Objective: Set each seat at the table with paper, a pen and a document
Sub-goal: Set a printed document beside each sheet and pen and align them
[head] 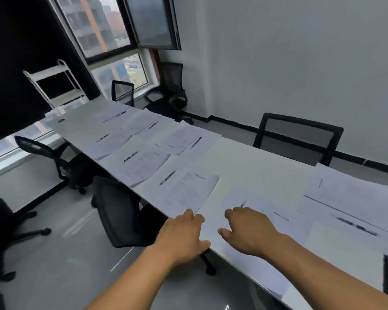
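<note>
A long white table (255, 166) carries several place settings, each a sheet of paper with a printed document and a dark pen. The nearest set on the left has a document (186, 193) and a pen (167, 178). My left hand (184, 233) rests at the table's near edge, fingertips on that document's corner and thumb along the edge. My right hand (246, 231) lies palm down on a blurred sheet of paper (264, 222), thumb spread. A thin dark pen (243, 202) pokes out just beyond its fingers. Another set (345, 198) with a pen (356, 225) lies to the right.
Black mesh office chairs stand around the table: one tucked under the near edge (119, 211), one across it (298, 137), others by the window (173, 90) and on the left (45, 153). A white rolling shelf (56, 86) stands beyond the table's far end.
</note>
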